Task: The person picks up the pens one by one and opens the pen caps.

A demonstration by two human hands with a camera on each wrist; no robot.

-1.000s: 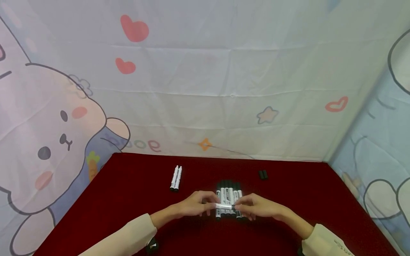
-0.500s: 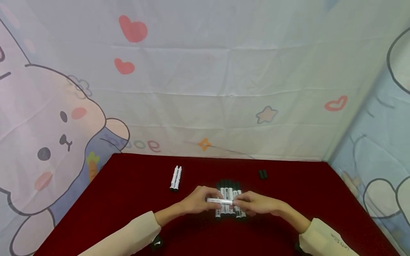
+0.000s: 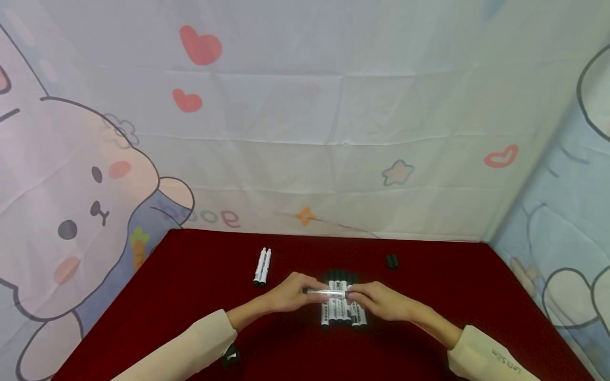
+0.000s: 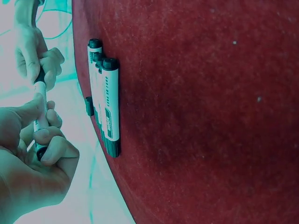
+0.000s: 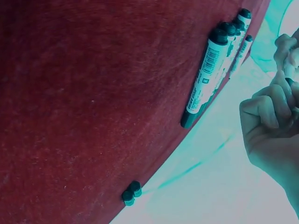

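Observation:
My left hand (image 3: 293, 292) grips a white marker (image 3: 337, 294) by its barrel, its dark end near the palm in the left wrist view. At the marker's other end, my right hand (image 3: 383, 300) pinches the black cap (image 4: 40, 75) between thumb and fingers. The marker lies crosswise, held over a row of several capped white markers (image 3: 339, 313) on the cloth. In the right wrist view my right hand (image 5: 268, 114) is partly cut off at the edge.
A dark red cloth (image 3: 205, 286) covers the table. Two uncapped markers (image 3: 262, 267) lie side by side at back left, and two loose black caps (image 3: 392, 261) lie at back right. A printed curtain (image 3: 286, 106) hangs behind.
Both hands have shifted a little up the head view with the marker between them. The marker has rolled so that different print shows. The row, the uncapped markers and the caps stay put.

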